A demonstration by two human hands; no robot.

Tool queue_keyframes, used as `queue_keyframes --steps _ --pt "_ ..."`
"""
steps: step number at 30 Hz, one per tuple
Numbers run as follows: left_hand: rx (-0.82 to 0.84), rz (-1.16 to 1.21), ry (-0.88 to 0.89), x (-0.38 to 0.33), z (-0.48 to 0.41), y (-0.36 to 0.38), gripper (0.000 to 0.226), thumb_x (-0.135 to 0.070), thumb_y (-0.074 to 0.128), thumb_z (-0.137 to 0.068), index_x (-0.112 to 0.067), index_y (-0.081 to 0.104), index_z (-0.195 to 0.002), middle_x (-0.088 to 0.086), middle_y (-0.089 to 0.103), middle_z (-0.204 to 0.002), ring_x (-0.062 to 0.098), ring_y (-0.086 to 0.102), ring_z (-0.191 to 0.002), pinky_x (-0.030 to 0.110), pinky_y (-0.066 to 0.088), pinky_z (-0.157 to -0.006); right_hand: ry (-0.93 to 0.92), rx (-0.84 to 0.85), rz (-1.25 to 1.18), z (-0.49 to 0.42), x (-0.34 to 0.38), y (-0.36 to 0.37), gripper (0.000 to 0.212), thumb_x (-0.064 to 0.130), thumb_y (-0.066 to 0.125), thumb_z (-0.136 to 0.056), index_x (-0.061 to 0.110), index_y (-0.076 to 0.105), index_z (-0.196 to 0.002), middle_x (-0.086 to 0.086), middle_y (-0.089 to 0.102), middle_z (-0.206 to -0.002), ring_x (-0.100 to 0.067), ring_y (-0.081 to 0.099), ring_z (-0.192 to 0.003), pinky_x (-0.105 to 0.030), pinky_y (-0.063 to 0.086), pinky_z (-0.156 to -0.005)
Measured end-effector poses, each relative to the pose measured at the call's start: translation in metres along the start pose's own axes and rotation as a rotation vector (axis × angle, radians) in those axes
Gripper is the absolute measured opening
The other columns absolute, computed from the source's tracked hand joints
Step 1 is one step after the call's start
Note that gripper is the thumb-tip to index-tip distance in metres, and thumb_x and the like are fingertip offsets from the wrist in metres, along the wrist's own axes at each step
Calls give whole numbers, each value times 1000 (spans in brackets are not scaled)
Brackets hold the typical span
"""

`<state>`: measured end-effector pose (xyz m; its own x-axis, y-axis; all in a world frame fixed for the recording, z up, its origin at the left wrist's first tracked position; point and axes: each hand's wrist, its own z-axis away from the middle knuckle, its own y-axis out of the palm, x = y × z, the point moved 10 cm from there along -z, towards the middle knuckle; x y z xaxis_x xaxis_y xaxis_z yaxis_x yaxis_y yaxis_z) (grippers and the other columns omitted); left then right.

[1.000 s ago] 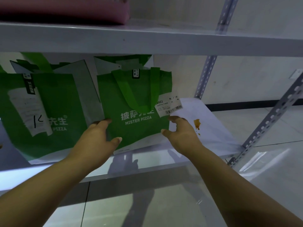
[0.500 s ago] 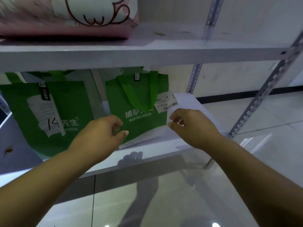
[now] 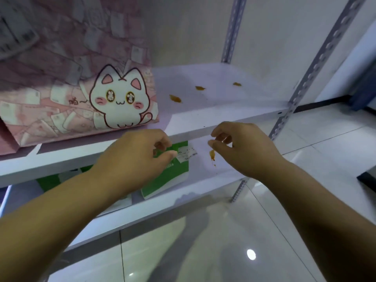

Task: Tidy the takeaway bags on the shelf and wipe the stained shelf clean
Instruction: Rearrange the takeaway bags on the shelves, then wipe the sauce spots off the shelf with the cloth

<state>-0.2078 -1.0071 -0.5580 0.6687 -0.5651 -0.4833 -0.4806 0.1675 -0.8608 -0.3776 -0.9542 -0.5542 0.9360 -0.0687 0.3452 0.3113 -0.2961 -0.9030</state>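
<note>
A pink takeaway bag (image 3: 61, 94) with a white cat drawing stands at the left of the upper shelf (image 3: 223, 117). Three orange stains (image 3: 175, 98) mark that shelf to the bag's right. On the lower shelf (image 3: 219, 171) a green pizza bag (image 3: 173, 178) with a white receipt stands partly behind my left hand, and one orange stain (image 3: 212, 154) lies to its right. My left hand (image 3: 138, 157) and my right hand (image 3: 244, 147) hover in front of the upper shelf's edge, fingers loosely curled, holding nothing.
Perforated metal uprights (image 3: 317, 64) frame the shelf on the right. A second green bag (image 3: 48, 181) shows under the upper shelf at the left. Glossy white floor tiles (image 3: 305, 200) lie below and to the right.
Both hands let go of the green bag and rose to the upper shelf's front edge. The view tilted up, bringing the pink cat bag and the upper shelf's stains into sight.
</note>
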Motion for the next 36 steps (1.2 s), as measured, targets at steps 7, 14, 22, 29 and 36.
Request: queue_keyframes --steps 7,14,22,29,36 --pt "-2 55 13 -81 -12 -104 19 -46 59 -82 -32 64 -93 -18 64 -87 0 59 -81 29 51 -73 18 -2 -39 -10 36 -132 25 41 56 -89 24 63 -106 9 67 -93 -12 62 -86 -35 54 -76" --pt "-41 123 21 -182 -19 -222 13 -46 60 -81 -35 63 -89 -22 62 -85 -5 58 -78 21 48 -68 2 -38 -140 -18 80 -280 24 41 56 -89 25 63 -106 17 60 -87 -8 61 -85 -36 54 -76" --pt "-216 134 62 -282 -20 -337 11 -49 60 -78 -39 61 -81 -25 61 -77 -14 57 -73 13 38 -58 -29 -178 -264 -24 101 -426 22 40 59 -87 24 63 -102 15 62 -85 -4 59 -79 -28 52 -72" --pt "-305 190 57 -310 -26 -358 11 -46 62 -79 -35 64 -81 -23 63 -76 -14 57 -74 18 43 -57 1 -301 -310 -28 72 -488 18 40 61 -84 27 65 -96 21 62 -81 4 59 -77 -18 48 -69" --pt "-305 178 2 -290 -79 -362 12 -43 64 -80 -32 66 -80 -21 64 -76 -8 58 -70 17 41 -57 118 -284 -278 -70 32 -488 18 41 60 -83 28 64 -95 21 61 -79 -5 60 -77 -27 51 -68"
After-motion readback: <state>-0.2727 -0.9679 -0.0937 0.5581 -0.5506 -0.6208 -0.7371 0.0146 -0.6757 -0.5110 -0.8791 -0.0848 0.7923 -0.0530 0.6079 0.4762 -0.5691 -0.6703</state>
